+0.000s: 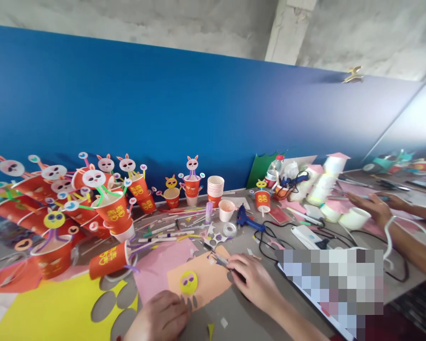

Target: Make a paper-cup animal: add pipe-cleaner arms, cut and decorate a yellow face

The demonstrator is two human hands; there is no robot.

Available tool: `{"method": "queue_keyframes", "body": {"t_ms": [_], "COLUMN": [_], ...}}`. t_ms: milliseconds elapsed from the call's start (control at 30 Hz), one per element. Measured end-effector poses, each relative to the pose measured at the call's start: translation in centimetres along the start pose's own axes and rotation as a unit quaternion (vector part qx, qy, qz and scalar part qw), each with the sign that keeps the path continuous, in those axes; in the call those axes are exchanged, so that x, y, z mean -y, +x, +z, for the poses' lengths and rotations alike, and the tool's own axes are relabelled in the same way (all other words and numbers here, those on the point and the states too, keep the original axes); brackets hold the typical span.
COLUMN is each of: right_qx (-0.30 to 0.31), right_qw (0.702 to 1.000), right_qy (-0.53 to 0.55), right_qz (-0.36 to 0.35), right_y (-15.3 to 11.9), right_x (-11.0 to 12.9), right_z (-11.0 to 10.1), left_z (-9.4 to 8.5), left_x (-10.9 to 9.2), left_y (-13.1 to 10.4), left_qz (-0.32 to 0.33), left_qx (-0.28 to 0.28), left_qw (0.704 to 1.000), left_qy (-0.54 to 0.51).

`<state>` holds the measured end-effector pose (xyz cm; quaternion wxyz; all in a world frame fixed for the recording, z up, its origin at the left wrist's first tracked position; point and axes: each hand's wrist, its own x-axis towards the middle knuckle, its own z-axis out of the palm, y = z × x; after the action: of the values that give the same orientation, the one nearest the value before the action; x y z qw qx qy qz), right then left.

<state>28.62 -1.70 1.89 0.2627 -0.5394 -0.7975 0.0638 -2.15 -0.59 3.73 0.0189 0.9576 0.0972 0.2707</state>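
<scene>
Orange paper (206, 272) lies on the grey table, partly over a pink sheet (152, 270). A yellow paper circle (188, 282) with two purple eye shapes rests on the orange paper. My left hand (163, 315) is at the paper's lower left edge, its fingers curled; whatever they may hold is hidden. At the right edge of the orange paper, my right hand (252, 279) is closed around dark-handled scissors (218, 258), whose tips point up and left. Small dark oval cut-outs show in the paper beside my left fingers.
Decorated red cups (113, 213) crowd the left, beside yellow paper (53, 308) with round holes. A blue glue gun (248, 219), cables and a tablet (315, 300) lie right. Another person's hands (372, 208) work at far right. Pens and strips lie behind.
</scene>
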Motion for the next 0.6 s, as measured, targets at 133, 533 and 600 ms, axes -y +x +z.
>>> {"method": "queue_keyframes", "body": {"t_ms": [133,533,600], "right_qx": [-0.067,-0.103,-0.105], "right_qw": [0.997,0.976,0.976], "right_qy": [-0.006,-0.124,-0.114], "right_qz": [-0.024,0.148,0.153], "right_y": [2.0,14.7,15.5], "right_x": [-1.0,-6.8,-7.2], "right_z": [-0.7,-1.8,-2.7], "left_z": [0.3,0.5,0.4], "left_x": [-0.1,-0.1,-0.1], "left_y": [0.1,-0.6,-0.7], "left_qz": [-0.01,-0.007,-0.006], "left_qx": [-0.018,-0.036,-0.033], "left_qw": [1.0,0.999,0.999], "left_qy": [0.01,0.029,0.024]}}
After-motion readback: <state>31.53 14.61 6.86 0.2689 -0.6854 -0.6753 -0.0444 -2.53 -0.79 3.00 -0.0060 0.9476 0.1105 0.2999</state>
